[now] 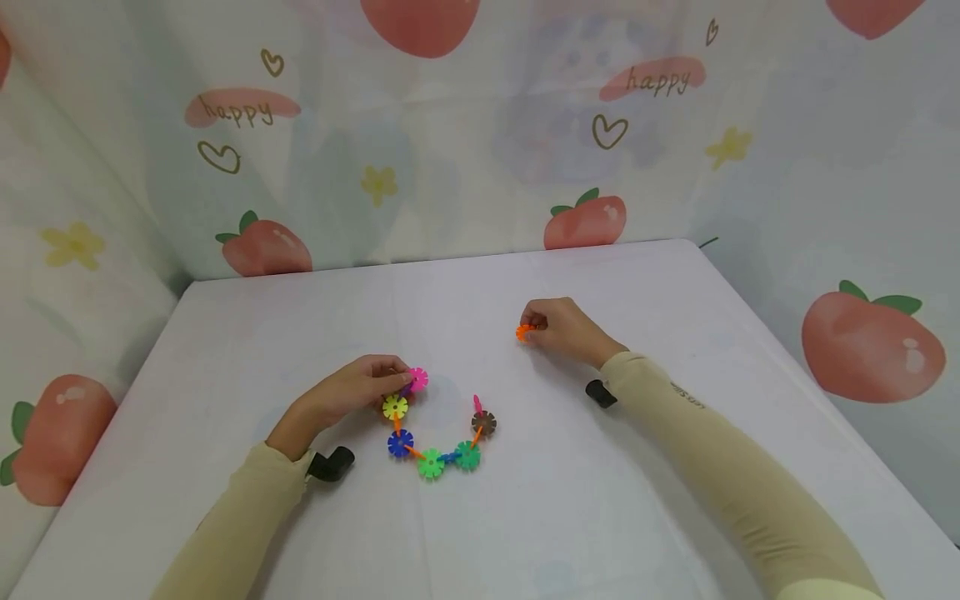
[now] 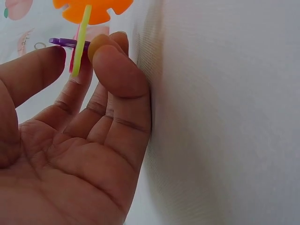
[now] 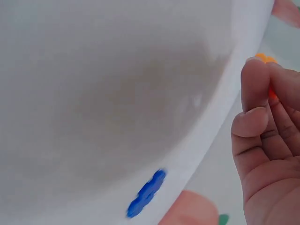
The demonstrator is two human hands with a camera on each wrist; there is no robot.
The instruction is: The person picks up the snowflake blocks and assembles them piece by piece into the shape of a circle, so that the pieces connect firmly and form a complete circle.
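A curved chain of notched plastic snowflake discs lies on the white table, with yellow (image 1: 395,407), blue (image 1: 401,443), light green (image 1: 431,463), teal (image 1: 468,456) and brown (image 1: 483,423) discs among them. My left hand (image 1: 352,392) is at the chain's upper left end. Its thumb and fingers pinch a purple disc (image 2: 65,42) that sits between the pink disc (image 1: 418,380) and the yellow one. Off to the right and farther back, my right hand (image 1: 566,329) pinches a loose orange disc (image 1: 524,333), partly hidden by the fingertips.
A pink disc (image 1: 477,404) stands on edge at the chain's right end. The right wrist view shows a blue disc (image 3: 146,193) edge-on. Black wrist cameras (image 1: 332,464) sit at both sleeves. A printed curtain (image 1: 450,125) borders the table's back and sides.
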